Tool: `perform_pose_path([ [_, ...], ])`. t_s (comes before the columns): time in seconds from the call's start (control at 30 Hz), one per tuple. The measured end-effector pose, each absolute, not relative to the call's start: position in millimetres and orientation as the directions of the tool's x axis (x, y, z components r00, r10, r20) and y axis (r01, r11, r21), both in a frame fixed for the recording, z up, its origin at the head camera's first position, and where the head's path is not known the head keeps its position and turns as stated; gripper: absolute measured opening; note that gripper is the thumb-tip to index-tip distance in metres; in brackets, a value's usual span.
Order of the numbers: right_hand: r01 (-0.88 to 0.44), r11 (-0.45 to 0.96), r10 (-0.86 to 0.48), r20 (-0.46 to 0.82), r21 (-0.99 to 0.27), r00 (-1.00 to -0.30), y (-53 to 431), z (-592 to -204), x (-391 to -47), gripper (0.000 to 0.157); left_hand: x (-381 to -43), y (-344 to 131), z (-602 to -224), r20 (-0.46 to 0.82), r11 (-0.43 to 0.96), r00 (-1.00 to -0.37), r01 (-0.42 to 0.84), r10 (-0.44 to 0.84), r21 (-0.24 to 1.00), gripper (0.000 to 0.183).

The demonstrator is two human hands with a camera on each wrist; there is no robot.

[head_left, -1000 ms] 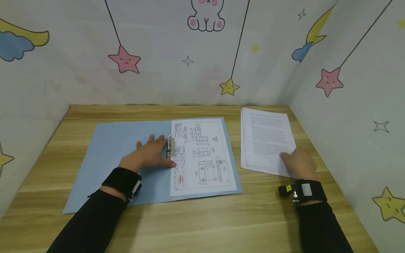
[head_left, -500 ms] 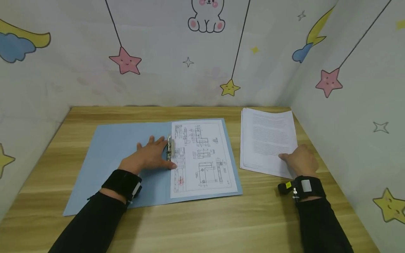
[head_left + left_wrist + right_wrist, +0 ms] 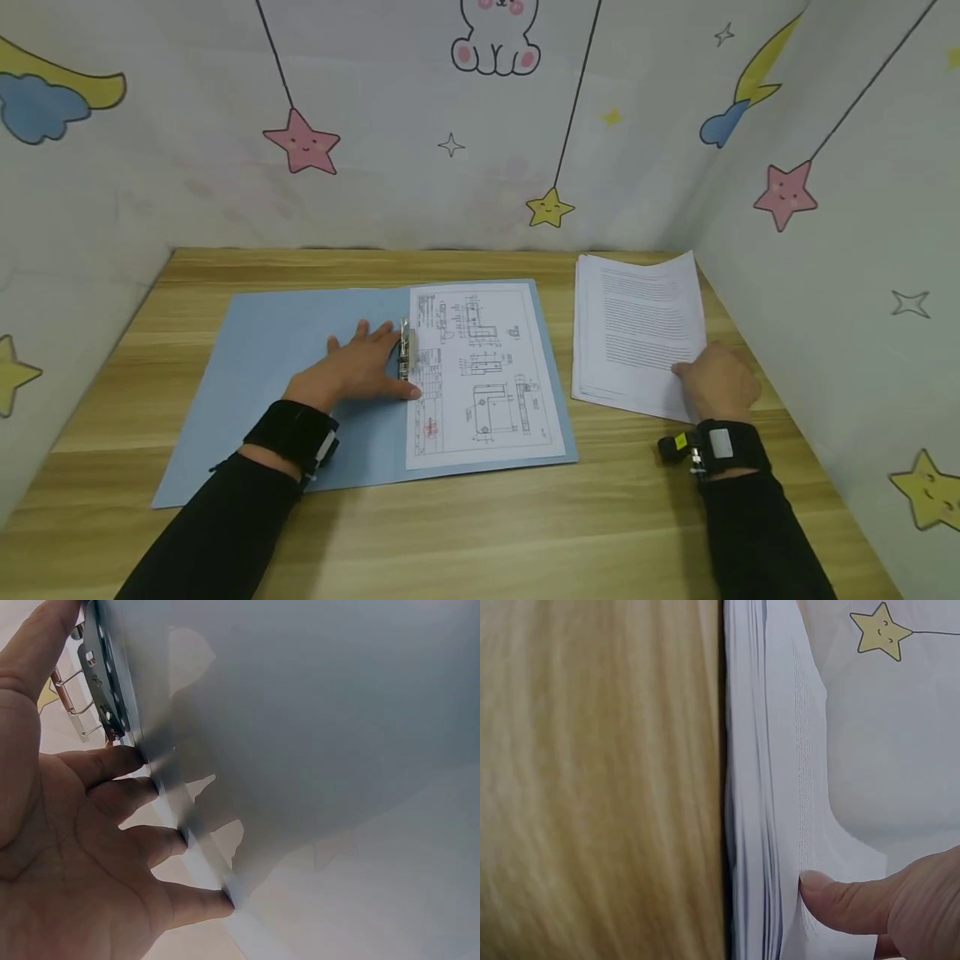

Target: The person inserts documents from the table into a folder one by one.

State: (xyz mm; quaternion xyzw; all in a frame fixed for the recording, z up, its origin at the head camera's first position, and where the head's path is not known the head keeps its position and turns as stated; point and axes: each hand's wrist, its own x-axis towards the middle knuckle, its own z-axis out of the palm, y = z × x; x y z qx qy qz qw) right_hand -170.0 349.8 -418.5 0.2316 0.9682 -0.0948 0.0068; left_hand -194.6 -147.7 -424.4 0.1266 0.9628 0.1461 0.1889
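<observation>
A blue folder (image 3: 262, 375) lies spread flat on the table, with a sheet bearing a technical drawing (image 3: 491, 367) on its right side. My left hand (image 3: 356, 367) rests on the folder with fingers spread, beside the metal ring clip (image 3: 404, 350); its thumb reaches the drawing's left edge. In the left wrist view, the fingertips touch the folder's smooth surface. To the right, my right hand (image 3: 718, 385) pinches the right edge of a stack of printed paper (image 3: 637, 333), thumb on top, other fingers mostly hidden. The top paper's far right corner curves upward.
The wooden table (image 3: 480, 533) meets a pale wall (image 3: 375, 200) with cartoon prints at the back and right. Bare wood shows between the folder and the paper stack. A black wrist camera band (image 3: 731, 450) sits behind the right hand.
The top paper's right side has risen and bent further up at its far corner, as my right hand shifts slightly. My left hand stays in place on the folder.
</observation>
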Motion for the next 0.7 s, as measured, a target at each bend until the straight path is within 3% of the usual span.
perform_pose_path([
  [0.2,0.427,0.876,0.443,0.022,-0.223,-0.896,357.8,-422.4,-167.8,0.032,-195.5,-146.9,-424.9,-0.33,0.93,-0.897,0.189,0.294,0.316,0.119],
  [0.43,0.421,0.82,0.463,0.018,-0.387,-0.886,366.9,-413.3,-164.4,0.044,-194.9,-145.5,-421.9,-0.336,0.932,-0.896,0.183,0.289,0.314,0.117],
  [0.7,0.399,0.639,0.538,0.011,-0.658,-0.843,360.3,-392.4,-156.1,0.052,-195.8,-144.4,-421.2,-0.341,0.935,-0.898,0.172,0.277,0.309,0.116],
])
